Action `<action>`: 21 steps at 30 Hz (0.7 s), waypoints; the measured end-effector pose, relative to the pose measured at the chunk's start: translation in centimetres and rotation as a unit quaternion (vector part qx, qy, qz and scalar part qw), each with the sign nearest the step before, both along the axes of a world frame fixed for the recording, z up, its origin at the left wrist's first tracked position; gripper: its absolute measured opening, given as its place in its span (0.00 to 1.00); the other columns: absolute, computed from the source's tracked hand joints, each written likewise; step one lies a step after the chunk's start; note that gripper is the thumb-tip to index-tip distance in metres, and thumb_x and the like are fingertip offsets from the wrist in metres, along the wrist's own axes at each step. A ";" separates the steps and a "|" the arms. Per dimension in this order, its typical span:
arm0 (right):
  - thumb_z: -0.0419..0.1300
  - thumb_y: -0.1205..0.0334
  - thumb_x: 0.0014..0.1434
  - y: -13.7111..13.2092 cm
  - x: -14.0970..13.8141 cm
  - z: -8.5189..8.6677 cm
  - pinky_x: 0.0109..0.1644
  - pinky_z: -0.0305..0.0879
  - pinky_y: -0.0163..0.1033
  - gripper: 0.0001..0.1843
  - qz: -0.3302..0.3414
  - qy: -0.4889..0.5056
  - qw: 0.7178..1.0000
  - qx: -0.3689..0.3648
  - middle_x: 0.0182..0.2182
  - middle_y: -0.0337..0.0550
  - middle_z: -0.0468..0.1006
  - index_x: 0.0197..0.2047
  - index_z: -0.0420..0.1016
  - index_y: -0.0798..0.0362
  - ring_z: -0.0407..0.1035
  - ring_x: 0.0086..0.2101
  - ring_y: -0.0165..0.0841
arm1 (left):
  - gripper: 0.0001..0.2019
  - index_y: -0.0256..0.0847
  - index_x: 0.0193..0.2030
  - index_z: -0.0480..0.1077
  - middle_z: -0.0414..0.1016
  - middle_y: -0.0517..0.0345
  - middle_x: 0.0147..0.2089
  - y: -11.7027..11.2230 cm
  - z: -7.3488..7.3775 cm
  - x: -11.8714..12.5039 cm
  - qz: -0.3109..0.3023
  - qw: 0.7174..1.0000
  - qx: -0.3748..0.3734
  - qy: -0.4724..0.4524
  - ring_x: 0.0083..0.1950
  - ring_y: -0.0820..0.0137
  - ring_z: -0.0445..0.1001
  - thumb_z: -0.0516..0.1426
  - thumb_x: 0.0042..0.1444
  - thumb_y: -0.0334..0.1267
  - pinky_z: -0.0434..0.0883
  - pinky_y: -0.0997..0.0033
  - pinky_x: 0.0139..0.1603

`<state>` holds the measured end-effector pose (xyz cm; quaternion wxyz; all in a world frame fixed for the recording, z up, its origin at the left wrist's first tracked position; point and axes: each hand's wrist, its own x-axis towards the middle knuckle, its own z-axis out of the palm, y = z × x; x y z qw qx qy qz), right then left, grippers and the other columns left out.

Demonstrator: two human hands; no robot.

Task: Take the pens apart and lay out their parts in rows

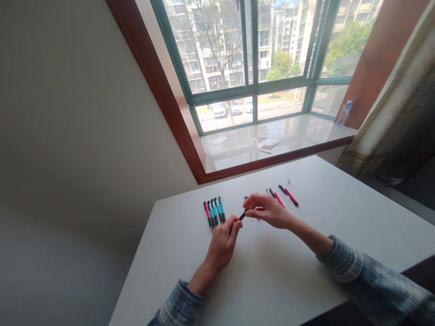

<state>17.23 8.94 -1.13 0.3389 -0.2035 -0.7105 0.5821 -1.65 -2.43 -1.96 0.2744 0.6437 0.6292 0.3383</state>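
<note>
My left hand [220, 242] is closed around a pen with a black part [242, 215] sticking out past the thumb and a bit of pink-red at the grip. My right hand [270, 211] pinches the upper end of that black part between thumb and fingertips; the exact tip is hidden. Left of the hands, several assembled pens lie side by side: one pink-and-black pen [207, 211] and several turquoise-and-black pens [215, 209]. Beyond my right hand lie pink barrels [291, 197], black upper pieces [282, 189] and thin pale refills. Some small parts are partly covered by my right hand.
A small metallic piece [288, 181] lies near the far edge of the white table [163, 258]. Behind it, the window sill holds a crumpled cloth [267, 145], a white sheet [218, 140] and a clear bottle [345, 113]. A curtain [380, 104] hangs at the right.
</note>
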 end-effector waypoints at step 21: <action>0.67 0.57 0.61 -0.1 0.3 0.7 0.46 0.73 0.41 0.13 0.042 0.021 0.999 -0.009 0.44 0.47 0.79 0.47 0.77 0.52 0.75 0.45 0.37 | 0.20 0.41 0.37 0.69 0.56 0.66 0.23 0.1 -0.2 -0.2 -0.020 0.998 -0.003 -0.054 0.26 0.71 0.57 0.47 0.70 0.53 0.53 0.71 0.30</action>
